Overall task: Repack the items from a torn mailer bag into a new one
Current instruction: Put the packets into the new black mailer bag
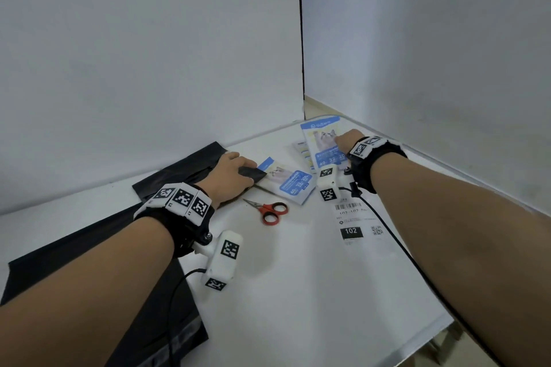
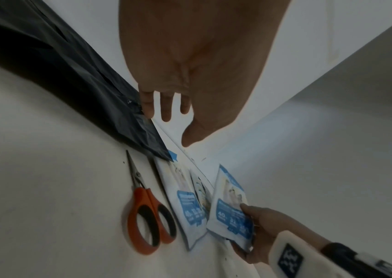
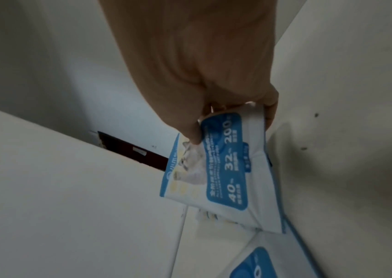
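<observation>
Head view shows a flat blue-and-white pouch [image 1: 323, 143] pinched at its lower edge by the right hand [image 1: 347, 141], thumb on the printed face and fingers curled behind, lifted clear of the white table [image 1: 298, 277], beyond the red-handled scissors [image 1: 269, 210]. Looks light, thin and floppy, with a glossy film skin likely to slide under a loose pinch; best taken near a sealed edge, as here. Just past the scissors lies a second matching pouch [image 1: 287, 182], one corner tucked under a black mailer bag [image 1: 185, 171]. Pinning that bag's corner: the left hand [image 1: 235, 173], fingers straight and relaxed, curled round nothing. Bag film appears soft, crinkled, limp. Nearer than the scissors sits another black bag [image 1: 104, 292], smoother and flatter; cannot tell which is the torn one.
</observation>
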